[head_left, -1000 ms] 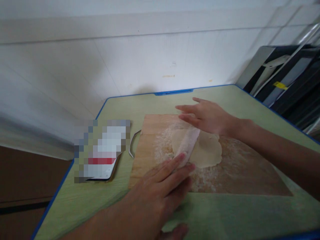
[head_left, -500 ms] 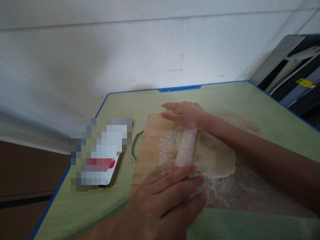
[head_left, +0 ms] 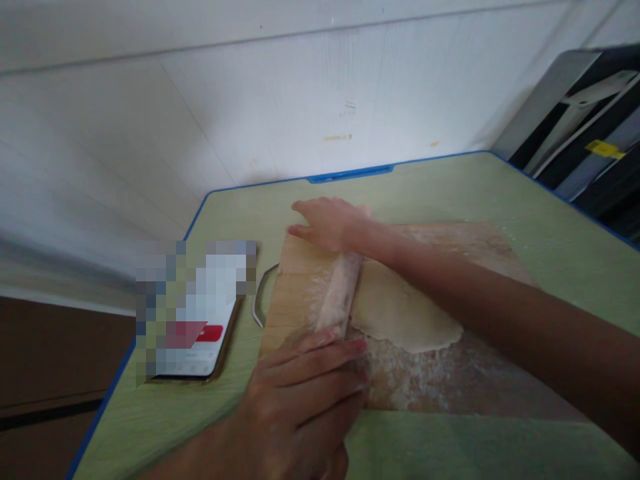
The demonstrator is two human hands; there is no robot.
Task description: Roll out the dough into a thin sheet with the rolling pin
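A flour-dusted rolling pin (head_left: 340, 291) lies across the wooden board (head_left: 295, 280), just left of a thin flattened sheet of dough (head_left: 405, 308). My left hand (head_left: 315, 383) is closed over the near end of the pin, its fingers curled and partly hiding that end. At the far end, my right hand (head_left: 330, 223) rests its palm on the pin, with fingers stretched out to the left past it. The right forearm crosses above the dough and covers its far right part. Loose flour (head_left: 400, 367) is scattered over the board.
A phone (head_left: 215, 333), partly blurred out, lies left of the board. A curved metal handle (head_left: 257, 300) sticks out at the board's left edge. The green table (head_left: 440, 183) has a blue rim, with a white wall (head_left: 280, 113) behind and dark metal items (head_left: 590, 127) at right.
Both hands and the rolling pin have moved left, off the dough onto the floured board. My left hand's fingers are more curled. The view has shifted slightly.
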